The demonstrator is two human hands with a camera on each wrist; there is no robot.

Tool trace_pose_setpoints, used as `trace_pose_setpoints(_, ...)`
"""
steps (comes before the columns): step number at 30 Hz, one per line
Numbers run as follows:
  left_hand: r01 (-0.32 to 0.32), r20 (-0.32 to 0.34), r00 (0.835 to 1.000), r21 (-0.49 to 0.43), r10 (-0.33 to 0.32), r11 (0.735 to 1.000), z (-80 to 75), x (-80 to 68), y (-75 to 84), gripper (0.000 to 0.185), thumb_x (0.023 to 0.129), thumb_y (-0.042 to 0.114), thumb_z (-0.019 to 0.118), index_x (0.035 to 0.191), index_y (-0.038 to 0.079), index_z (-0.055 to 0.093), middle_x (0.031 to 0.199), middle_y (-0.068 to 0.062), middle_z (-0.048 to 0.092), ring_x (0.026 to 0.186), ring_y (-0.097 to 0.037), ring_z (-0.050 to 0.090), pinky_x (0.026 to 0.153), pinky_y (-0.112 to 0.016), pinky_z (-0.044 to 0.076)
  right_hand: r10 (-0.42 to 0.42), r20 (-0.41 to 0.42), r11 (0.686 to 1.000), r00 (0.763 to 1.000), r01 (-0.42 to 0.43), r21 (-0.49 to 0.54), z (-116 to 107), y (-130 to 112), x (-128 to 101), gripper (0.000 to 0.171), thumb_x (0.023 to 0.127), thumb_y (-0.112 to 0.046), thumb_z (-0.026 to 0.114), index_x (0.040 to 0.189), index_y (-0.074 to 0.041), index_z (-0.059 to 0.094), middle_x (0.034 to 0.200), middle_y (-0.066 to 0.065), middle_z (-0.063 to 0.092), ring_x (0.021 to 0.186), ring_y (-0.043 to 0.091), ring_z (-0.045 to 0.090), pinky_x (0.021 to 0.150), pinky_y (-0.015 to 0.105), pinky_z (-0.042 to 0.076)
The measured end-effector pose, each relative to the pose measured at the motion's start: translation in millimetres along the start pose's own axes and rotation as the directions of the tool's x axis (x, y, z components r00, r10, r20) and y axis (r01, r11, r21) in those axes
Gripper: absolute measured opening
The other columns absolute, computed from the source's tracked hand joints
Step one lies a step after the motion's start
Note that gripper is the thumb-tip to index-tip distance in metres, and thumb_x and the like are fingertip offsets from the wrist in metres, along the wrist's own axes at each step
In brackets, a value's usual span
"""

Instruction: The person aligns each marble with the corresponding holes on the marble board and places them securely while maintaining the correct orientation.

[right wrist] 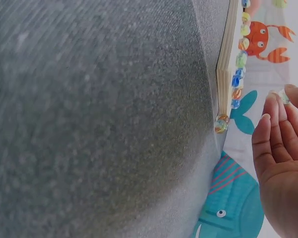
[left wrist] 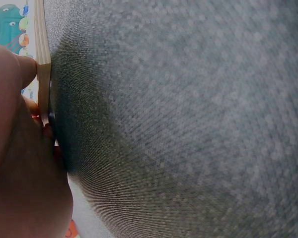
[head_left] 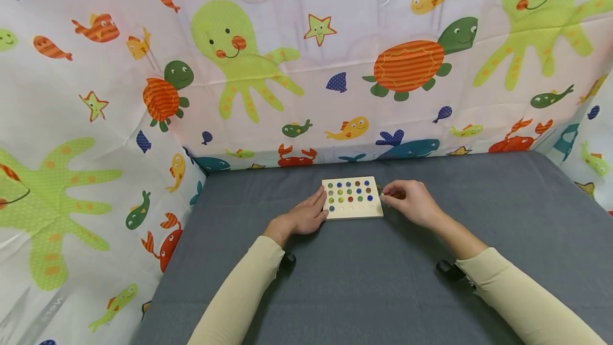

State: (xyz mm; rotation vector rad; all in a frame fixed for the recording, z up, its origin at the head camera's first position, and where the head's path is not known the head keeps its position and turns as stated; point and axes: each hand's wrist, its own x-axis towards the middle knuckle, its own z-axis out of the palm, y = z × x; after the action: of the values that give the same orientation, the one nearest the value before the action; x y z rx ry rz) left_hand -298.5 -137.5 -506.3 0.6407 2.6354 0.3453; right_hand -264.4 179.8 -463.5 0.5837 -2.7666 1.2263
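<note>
Wooden marble board under flat, relaxed left hand; right hand pinching a marble.

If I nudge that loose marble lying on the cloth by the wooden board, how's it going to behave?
The loose marble looks round, glossy and glass-like, so it will probably roll at a light push. The grey cloth may slow it a little. It lies against the wooden board edge, which likely blocks it that way. It may slip from the right hand fingertips.

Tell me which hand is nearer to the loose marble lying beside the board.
Right. The right hand hovers just beside the loose marble at the wooden board's right edge; the left hand rests against the board's opposite, left edge.
</note>
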Motion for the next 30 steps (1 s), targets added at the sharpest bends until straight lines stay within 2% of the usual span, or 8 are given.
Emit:
trace_pose_setpoints(9, -0.004, 0.005, 1.000, -0.006, 0.004, 1.000, -1.8, 0.0, -0.1, 0.068, 0.112, 0.044, 0.031, 0.166, 0.016, 0.000, 0.172, 0.003, -0.011, 0.158, -0.014, -0.001, 0.127, -0.037, 0.011, -0.035, 0.019, 0.999, 0.999, 0.034, 0.028, 4.2, -7.9, 4.7, 0.012, 0.097, -0.011, 0.071, 0.104, -0.002, 0.076, 0.093, 0.006, 0.074, 0.081, 0.017, 0.064, 0.069, 0.029, 0.053)
trace_pose_setpoints(17, 0.003, 0.013, 1.000, -0.022, -0.003, 1.000, -2.2, -1.1, 1.6, 0.068, 0.112, 0.043, 0.031, 0.166, 0.016, 0.001, 0.172, 0.005, -0.011, 0.158, -0.014, -0.001, 0.127, -0.037, 0.011, -0.037, 0.033, 0.999, 0.999, 0.036, 0.033, 9.7, -12.8, 8.3, 0.011, 0.097, -0.012, 0.072, 0.103, -0.004, 0.076, 0.092, 0.004, 0.074, 0.080, 0.016, 0.063, 0.068, 0.029, 0.053)
trace_pose_setpoints(24, 0.012, 0.017, 1.000, 0.010, -0.012, 1.000, -6.2, -6.7, 7.5, 0.067, 0.112, 0.043, 0.030, 0.166, 0.015, 0.000, 0.172, 0.002, -0.010, 0.158, -0.014, -0.001, 0.127, -0.037, 0.011, -0.040, 0.044, 0.998, 0.998, 0.038, 0.050, 11.4, -15.6, 11.2, 0.010, 0.098, -0.012, 0.071, 0.103, -0.004, 0.076, 0.093, 0.005, 0.074, 0.080, 0.017, 0.063, 0.069, 0.028, 0.053)
trace_pose_setpoints(30, 0.009, 0.023, 1.000, 0.009, -0.009, 1.000, -6.4, -6.6, 6.6, 0.068, 0.112, 0.043, 0.029, 0.166, 0.015, -0.002, 0.172, 0.003, -0.011, 0.158, -0.014, -0.002, 0.127, -0.037, 0.010, -0.031, 0.060, 0.998, 0.998, 0.027, 0.061, 13.7, -18.4, 13.4, 0.011, 0.098, -0.012, 0.072, 0.104, -0.004, 0.076, 0.094, 0.005, 0.073, 0.080, 0.018, 0.063, 0.069, 0.027, 0.053)
